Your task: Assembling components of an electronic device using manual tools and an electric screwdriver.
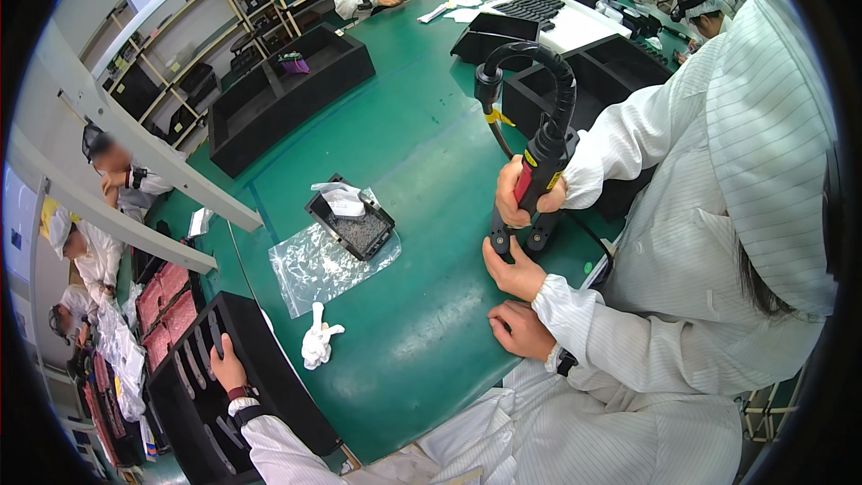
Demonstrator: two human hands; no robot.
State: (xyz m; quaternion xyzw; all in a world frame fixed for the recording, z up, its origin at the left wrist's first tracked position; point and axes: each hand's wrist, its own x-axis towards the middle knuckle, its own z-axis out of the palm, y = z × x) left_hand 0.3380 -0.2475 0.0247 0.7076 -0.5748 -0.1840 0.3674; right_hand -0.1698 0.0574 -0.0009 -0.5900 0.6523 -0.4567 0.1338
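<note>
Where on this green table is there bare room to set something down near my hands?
Bare green table lies between the crumpled white cloth and your right hand. Another patch lies between the small parts tray and the large black foam tray. It is crowded at your left hand on the slotted tray and around the co-worker's power tool.
</note>
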